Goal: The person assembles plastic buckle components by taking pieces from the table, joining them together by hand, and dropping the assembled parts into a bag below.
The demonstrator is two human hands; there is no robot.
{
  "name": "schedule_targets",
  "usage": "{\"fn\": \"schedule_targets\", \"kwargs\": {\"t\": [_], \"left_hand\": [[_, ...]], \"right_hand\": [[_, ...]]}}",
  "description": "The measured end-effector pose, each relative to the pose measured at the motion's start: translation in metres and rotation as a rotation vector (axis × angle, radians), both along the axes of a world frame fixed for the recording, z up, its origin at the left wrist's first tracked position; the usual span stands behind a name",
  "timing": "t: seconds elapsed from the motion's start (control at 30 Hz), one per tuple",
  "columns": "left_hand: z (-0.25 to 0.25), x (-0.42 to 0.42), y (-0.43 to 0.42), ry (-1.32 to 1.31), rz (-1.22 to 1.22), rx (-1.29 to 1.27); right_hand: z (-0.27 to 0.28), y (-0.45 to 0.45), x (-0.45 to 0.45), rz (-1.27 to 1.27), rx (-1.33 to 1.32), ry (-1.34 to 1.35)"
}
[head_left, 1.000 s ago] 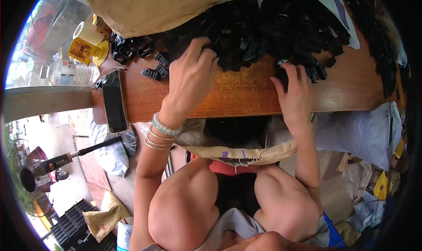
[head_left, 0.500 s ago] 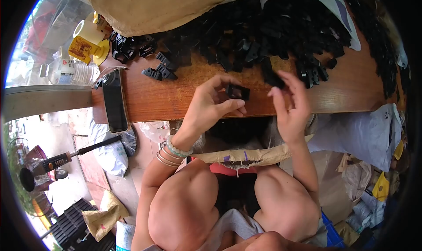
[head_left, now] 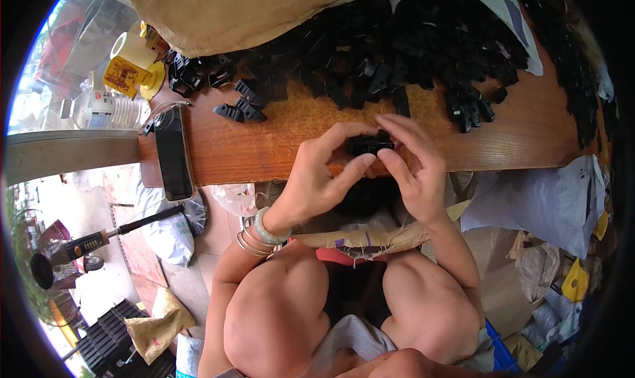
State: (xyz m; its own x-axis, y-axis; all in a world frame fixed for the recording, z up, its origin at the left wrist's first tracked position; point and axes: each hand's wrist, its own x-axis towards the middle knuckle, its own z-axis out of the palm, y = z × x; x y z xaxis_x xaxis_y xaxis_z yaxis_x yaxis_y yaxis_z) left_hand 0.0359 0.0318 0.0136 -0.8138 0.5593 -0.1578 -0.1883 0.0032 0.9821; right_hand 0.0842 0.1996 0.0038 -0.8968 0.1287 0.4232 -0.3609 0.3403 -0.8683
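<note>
Between both hands, just over the front edge of the wooden table (head_left: 297,160), is a small black plastic part (head_left: 372,144). My left hand (head_left: 329,169), with bracelets at the wrist, grips it from the left between thumb and fingers. From the right, the thumb and fingertips of my right hand (head_left: 415,163) close on the same part. Whether it is one piece or two joined pieces cannot be made out. Behind the hands a large heap of black parts (head_left: 370,74) covers the back of the table.
A phone (head_left: 172,154) lies at the table's left end, near yellow tape holders (head_left: 129,77) and a plastic bottle (head_left: 99,110). A torn-edged brown sack (head_left: 364,238) hangs below the table edge. White bags (head_left: 536,196) stand at the right.
My left hand has come back from the heap with a black part. My right hand let another dark piece rest by the heap and moved left to meet the part in my left hand.
</note>
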Motion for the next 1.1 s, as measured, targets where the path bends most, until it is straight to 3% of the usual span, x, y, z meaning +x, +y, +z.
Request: {"fn": "schedule_targets", "kwargs": {"t": [0.07, 0.17, 0.2, 0.27, 0.3, 0.33, 0.37, 0.4, 0.43, 0.5, 0.6, 0.67, 0.73, 0.8, 0.83, 0.87, 0.9, 1.03, 1.1], "left_hand": [[-0.004, 0.004, 0.0, 0.33, -0.018, -0.044], [-0.002, 0.004, 0.0, 0.498, 0.013, -0.072], [0.007, -0.002, -0.004, 0.438, -0.036, -0.149], [0.002, -0.02, -0.009, 0.371, -0.029, -0.169], [0.003, -0.03, -0.008, 0.331, 0.0, -0.251], [-0.004, -0.039, -0.005, 0.497, 0.067, -0.381], [-0.01, -0.047, -0.005, 0.498, 0.067, -0.38], [-0.015, -0.054, -0.005, 0.792, 0.06, -0.602], [-0.018, -0.057, -0.005, 1.085, 0.051, -0.824], [-0.016, -0.056, -0.005, 1.058, 0.053, -0.85], [-0.01, -0.049, -0.009, 1.118, 0.037, -0.837], [-0.007, -0.046, -0.01, 1.304, 0.149, -0.597], [-0.015, -0.041, -0.013, 1.183, 0.122, -0.496], [-0.015, -0.032, -0.012, 1.06, 0.099, -0.393], [-0.009, -0.025, -0.008, 0.821, 0.149, -0.366], [-0.004, -0.021, -0.004, 0.58, 0.197, -0.336], [0.0, -0.021, -0.004, 0.578, 0.199, -0.335], [0.003, -0.016, -0.002, 0.698, 0.042, -0.39], [0.005, -0.01, -0.001, 0.329, 0.031, -0.296]], "right_hand": [[-0.004, -0.005, 0.006, 0.017, -0.29, -0.354], [-0.005, -0.003, 0.008, 0.019, -0.317, -0.239], [-0.004, 0.002, 0.008, 0.02, -0.317, -0.24], [0.001, 0.016, 0.006, 0.345, -0.241, -0.43], [0.004, 0.015, 0.004, 0.345, -0.24, -0.43], [0.007, 0.012, 0.001, 0.25, -0.129, -0.328], [0.008, 0.011, -0.002, 0.156, -0.019, -0.225], [0.006, 0.014, -0.007, -0.038, 0.162, -0.16], [0.002, 0.017, -0.014, -0.036, 0.164, -0.162], [-0.007, 0.023, -0.026, -0.436, 0.606, -0.018], [-0.017, 0.025, -0.025, -0.398, 0.607, -0.112], [-0.019, 0.026, -0.02, -0.396, 0.546, -0.146], [-0.017, 0.024, -0.014, -0.4, 0.484, -0.175], [-0.007, 0.021, -0.008, -0.293, 0.049, -0.407], [-0.005, 0.019, -0.006, -0.293, 0.05, -0.406], [-0.003, 0.018, -0.005, -0.227, -0.006, -0.273], [0.0, 0.017, -0.004, -0.16, -0.06, -0.139], [0.008, 0.007, -0.011, -0.012, 0.055, 0.116], [0.01, 0.003, -0.013, 0.014, 0.23, 0.156]]}}
